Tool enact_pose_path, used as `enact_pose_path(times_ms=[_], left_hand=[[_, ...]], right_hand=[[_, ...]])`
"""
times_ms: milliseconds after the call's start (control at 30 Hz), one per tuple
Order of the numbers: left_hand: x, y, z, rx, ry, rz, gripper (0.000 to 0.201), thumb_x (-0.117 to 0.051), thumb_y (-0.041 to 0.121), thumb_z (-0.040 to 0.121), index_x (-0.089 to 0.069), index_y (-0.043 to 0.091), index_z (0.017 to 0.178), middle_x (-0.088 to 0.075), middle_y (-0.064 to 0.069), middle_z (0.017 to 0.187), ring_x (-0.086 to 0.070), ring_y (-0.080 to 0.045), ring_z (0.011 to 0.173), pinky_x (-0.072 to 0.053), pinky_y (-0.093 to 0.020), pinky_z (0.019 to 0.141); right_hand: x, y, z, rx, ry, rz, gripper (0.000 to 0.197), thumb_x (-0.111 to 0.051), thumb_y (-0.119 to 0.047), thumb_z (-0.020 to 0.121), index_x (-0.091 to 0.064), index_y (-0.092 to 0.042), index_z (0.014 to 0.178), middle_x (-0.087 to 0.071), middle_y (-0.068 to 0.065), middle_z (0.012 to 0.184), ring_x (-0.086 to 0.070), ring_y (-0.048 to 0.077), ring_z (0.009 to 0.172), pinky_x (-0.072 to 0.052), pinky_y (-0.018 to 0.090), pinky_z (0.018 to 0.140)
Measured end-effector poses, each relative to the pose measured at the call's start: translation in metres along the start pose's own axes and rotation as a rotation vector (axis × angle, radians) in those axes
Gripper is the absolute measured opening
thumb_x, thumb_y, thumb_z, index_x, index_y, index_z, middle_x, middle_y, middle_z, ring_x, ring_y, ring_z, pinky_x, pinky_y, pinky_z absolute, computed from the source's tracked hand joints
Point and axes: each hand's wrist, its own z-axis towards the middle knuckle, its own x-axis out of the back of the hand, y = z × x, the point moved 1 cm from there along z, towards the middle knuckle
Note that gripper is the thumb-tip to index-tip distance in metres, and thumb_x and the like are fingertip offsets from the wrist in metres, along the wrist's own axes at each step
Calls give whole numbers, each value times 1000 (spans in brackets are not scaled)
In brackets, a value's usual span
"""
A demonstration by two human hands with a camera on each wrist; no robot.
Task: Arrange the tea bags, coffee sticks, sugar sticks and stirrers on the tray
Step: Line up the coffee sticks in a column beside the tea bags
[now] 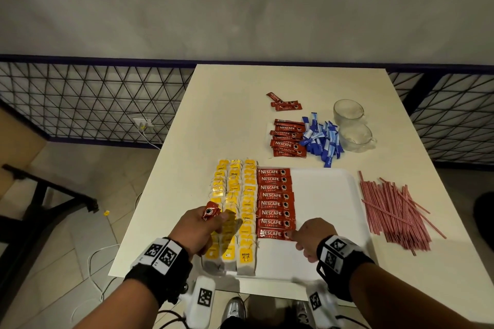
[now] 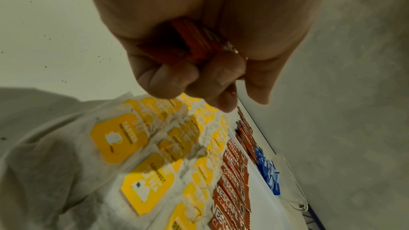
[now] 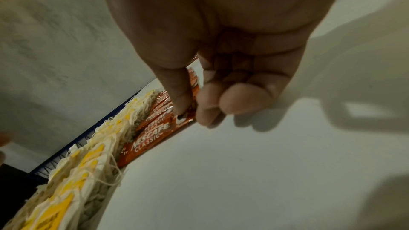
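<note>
Now my right hand pins the nearest coffee stick, lying crosswise, thumb pressing its right end; my left hand grips spare sticks.

Two clear glass cups are set side by side on the white table, at its far right. A black wire fence is seen behind, with a white wall socket mounted low.

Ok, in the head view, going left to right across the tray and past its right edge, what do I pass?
Tea bags in yellow-tagged columns → row of coffee sticks → bare part of the tray → pile of stirrers on the table, off the tray.
</note>
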Motion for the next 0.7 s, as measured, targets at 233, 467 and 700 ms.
enact_pose_path(times_ms=[233, 467, 700], left_hand=[[-17, 5, -7, 64, -328, -185, 15, -61, 9, 75, -56, 5, 88, -60, -14, 71, -47, -18, 41, -36, -21, 41], [-43, 24, -14, -31, -486, -56, 17, -45, 16, 101, -58, 7, 94, -66, -7, 80, -54, -19, 53, -46, -26, 45], [-37, 25, -14, -19, -422, -123, 14, -44, 16, 102, -55, 9, 106, -69, -8, 88, -55, -19, 57, -44, -26, 46]], right_hand=[[13, -29, -26, 370, 83, -131, 43, -48, -56, 92, -64, -17, 83, -68, -7, 75, -62, 13, 68, -52, 30, 68], [7, -60, -50, 628, -159, 195, 9, -64, -21, 91, -65, -22, 81, -56, -11, 50, -49, 1, 46, -41, 16, 49], [14, -54, -46, 573, -178, 271, 10, -66, -26, 89, -64, -18, 83, -56, -8, 53, -48, 8, 48, -43, 22, 48]])
